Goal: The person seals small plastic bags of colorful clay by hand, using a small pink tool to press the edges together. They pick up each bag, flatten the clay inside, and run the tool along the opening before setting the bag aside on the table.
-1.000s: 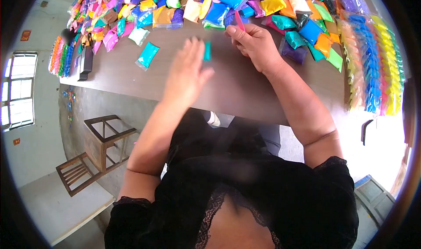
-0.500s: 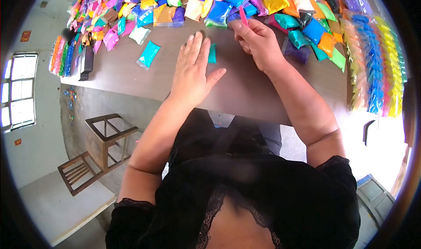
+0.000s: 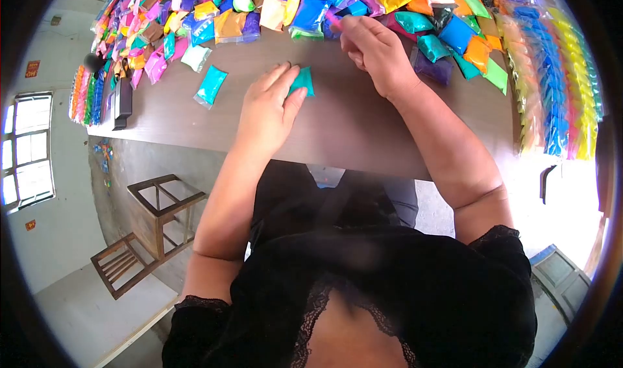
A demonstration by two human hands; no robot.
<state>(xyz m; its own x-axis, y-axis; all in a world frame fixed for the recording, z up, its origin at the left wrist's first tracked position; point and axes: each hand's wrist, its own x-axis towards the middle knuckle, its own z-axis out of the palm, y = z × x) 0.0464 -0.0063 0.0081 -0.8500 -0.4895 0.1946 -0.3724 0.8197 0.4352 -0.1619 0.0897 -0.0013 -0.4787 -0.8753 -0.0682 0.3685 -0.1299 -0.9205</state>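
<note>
My left hand (image 3: pixel 269 105) is over the table, its fingers slightly bent and the thumb apart. It touches or covers the left edge of a teal packet (image 3: pixel 302 83). Another teal packet (image 3: pixel 211 85) lies flat on the table to the left. My right hand (image 3: pixel 379 53) is closed on a thin pink tool (image 3: pixel 333 22), whose tip points up and left towards the pile of colourful packets (image 3: pixel 311 16). Most of the tool is hidden in the fingers.
The brown table (image 3: pixel 363 131) spans the view. Strips of coloured packets (image 3: pixel 555 95) lie at its right end, more strips (image 3: pixel 87 95) at its left, beside a black object (image 3: pixel 122 105). A wooden chair (image 3: pixel 152 228) lies on the floor at left.
My left hand has moved down and slightly left, its fingers more bent, and more of the teal packet beside it shows. My right hand has shifted slightly left, the pink tool tilting left.
</note>
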